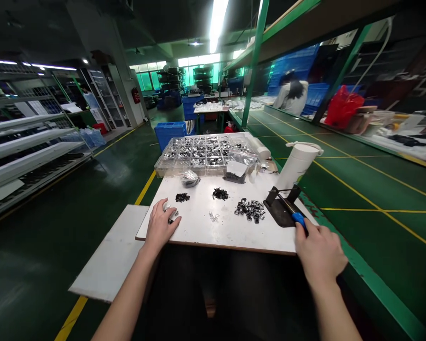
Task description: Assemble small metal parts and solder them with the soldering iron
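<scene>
My left hand (159,223) rests at the table's left front, fingers curved and apart around a few small silvery and dark parts, partly hidden by the hand. My right hand (321,248) is closed round the blue handle of a soldering iron (298,219), whose shaft lies across a black metal stand (280,213). Between my hands lie a pile of black and silver pieces (250,210), a pile of small black pieces (220,193), another small black pile (182,197) and some tiny clear or silvery pieces (213,217).
A compartmented clear tray (159,166) of small parts stands at the back of the white table (199,232). Before it are plastic bags (190,178). A white cylindrical container (296,163) rises behind the stand. A green conveyor (358,189) runs along the right; a person (291,94) sits farther off.
</scene>
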The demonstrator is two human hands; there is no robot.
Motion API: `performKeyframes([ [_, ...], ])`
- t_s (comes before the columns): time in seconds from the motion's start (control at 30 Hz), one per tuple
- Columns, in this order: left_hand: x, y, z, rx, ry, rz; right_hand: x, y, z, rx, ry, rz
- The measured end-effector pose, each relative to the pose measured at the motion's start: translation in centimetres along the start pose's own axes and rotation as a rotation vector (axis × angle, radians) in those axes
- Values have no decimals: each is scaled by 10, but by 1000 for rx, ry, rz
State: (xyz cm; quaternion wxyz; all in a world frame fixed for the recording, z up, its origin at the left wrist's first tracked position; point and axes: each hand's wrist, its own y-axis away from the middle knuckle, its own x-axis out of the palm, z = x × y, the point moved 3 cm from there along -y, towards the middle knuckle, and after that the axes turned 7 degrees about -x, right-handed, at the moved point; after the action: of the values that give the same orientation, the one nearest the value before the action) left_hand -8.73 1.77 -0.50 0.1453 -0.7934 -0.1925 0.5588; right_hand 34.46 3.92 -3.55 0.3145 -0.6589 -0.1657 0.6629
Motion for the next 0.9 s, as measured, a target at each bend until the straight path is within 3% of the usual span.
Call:
performKeyframes([
  [0.2, 6, -11, -2, 29, 25, -18, 0, 0, 2, -50, 68, 4],
  [0.33, -3, -7, -19, 78, 162, -12, -6, -3, 6, -39, 95, 43],
  [0.53, -5, 8, -71, 133, 603, 240, -17, -6, 12, -35, 156, 133],
  [0.63, 8, 11, -84, 38, 744, 340, -23, -7, 9, -69, 156, 153],
  [0.7, 18, 11, -86, -48, 815, 394, -32, -9, 12, -93, 89, 62],
  [0.8, 26, 10, -86, -130, 886, 460, -48, -16, 37, -166, -158, -178],
  [0.83, 27, 9, -85, -146, 905, 473, -51, -20, 53, -223, -278, -205],
  [0.9, 27, 7, -82, -181, 941, 488, -48, -31, 94, -402, -541, -24],
])
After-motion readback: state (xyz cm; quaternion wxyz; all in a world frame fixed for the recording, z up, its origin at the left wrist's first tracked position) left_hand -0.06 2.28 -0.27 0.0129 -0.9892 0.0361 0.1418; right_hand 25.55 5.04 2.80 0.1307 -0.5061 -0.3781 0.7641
